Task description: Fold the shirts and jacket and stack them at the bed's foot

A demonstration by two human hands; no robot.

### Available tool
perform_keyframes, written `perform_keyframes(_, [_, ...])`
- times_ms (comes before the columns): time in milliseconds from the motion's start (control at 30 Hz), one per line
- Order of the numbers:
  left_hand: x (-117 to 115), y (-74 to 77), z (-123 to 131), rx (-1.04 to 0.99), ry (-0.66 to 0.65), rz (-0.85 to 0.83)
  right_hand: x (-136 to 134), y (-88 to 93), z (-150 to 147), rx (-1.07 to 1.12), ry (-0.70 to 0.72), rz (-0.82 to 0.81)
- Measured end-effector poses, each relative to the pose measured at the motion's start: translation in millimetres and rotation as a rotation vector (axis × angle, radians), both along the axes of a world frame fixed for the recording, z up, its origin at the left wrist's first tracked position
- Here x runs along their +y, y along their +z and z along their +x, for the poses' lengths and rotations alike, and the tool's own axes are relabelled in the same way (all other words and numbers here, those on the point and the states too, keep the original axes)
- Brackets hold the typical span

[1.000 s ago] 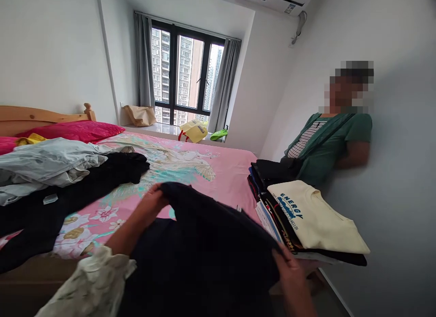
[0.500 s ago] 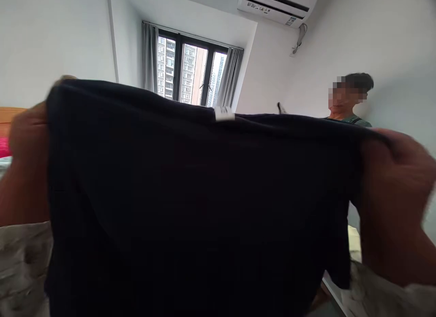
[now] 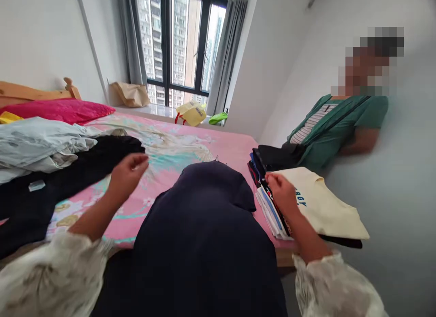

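Note:
A dark navy garment point(image 3: 207, 226) is spread in front of me, over the bed's near edge and down toward my body. It bulges upward, and its far end rests over the pink bedding. My left hand point(image 3: 127, 174) hovers left of it, fingers loosely curled, with a gap between thumb and fingertips. No cloth shows in that hand. On the other side, my right hand point(image 3: 282, 192) is apart from the garment, also loosely curled and without visible cloth. It is in front of a stack of folded clothes point(image 3: 272, 212), close to a cream T-shirt point(image 3: 327, 203) on top.
A floral pink sheet point(image 3: 231, 142) covers the bed. To the left lie black clothing point(image 3: 102, 160), a pale garment point(image 3: 41, 142) and a magenta pillow point(image 3: 64, 111). Bags, including a brown paper bag point(image 3: 131, 95), stand by the window. A person point(image 3: 344, 121) stands at the right wall.
The navy garment, held up and stretched between both hands before, has dropped down in front of me. Both hands have come away from it. The view has tilted down, showing the bed.

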State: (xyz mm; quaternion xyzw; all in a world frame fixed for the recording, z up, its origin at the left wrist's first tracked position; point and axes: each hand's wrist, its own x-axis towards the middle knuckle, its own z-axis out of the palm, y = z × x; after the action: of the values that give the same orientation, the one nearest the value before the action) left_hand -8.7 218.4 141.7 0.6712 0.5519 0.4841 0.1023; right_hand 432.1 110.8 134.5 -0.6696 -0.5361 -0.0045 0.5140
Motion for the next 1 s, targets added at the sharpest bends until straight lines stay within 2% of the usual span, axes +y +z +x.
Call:
perform_keyframes(67, [-28.4, -59.1, -4.2, -0.002, -0.079, -0.208, -46.3, -76.5, -7.2, 0.106, -0.027, -0.125])
perform_keyframes(167, [-90.1, -143.7, 0.7, -0.067, -0.141, -0.383, -109.3, -182.5, -14.0, 0.381, -0.231, -0.308])
perform_keyframes(233, [-129.4, -183.5, 14.3, -0.099, -0.227, -0.443, -138.4, -232.2, -19.7, 0.416, -0.358, -0.422])
perform_keyframes(300, [-160.0, -207.7, 32.9, -0.079, -0.384, -0.487, -156.1, -258.1, -28.4, 0.436, -0.34, -0.546])
perform_keyframes(333, [-171.4, -215.3, 42.9, -0.057, -0.471, -0.503, -161.8, -262.6, -33.2, 0.431, -0.309, -0.586])
perform_keyframes(400, [-186.8, -224.7, 62.4, 0.0, -0.632, -0.534, -169.3, -258.9, -41.2, 0.414, -0.254, -0.607])
perform_keyframes(467, [-193.7, -229.4, 81.2, 0.061, -0.748, -0.566, -174.9, -245.4, -45.6, 0.426, -0.269, -0.56])
perform_keyframes(567, [-194.5, -229.7, 111.5, 0.15, -0.866, -0.594, -182.6, -220.0, -48.2, 0.604, -0.277, -0.476])
perform_keyframes(667, [-194.0, -223.2, 148.0, 0.237, -0.957, -0.539, -188.3, -193.8, -54.1, 0.865, -0.152, -0.407])
perform_keyframes(733, [-196.8, -218.0, 173.0, 0.29, -0.971, -0.473, -189.8, -176.7, -61.0, 1.039, -0.043, -0.35])
perform_keyframes(833, [-204.1, -212.9, 200.6, 0.325, -0.92, -0.372, -189.4, -155.5, -70.0, 1.281, 0.138, -0.267])
perform_keyframes(900, [-208.2, -211.4, 208.3, 0.311, -0.881, -0.305, -189.5, -146.6, -72.1, 1.405, 0.206, -0.232])
perform_keyframes(1000, [-210.2, -208.5, 206.9, 0.271, -0.869, -0.238, -192.3, -140.6, -70.5, 1.515, 0.215, -0.205])
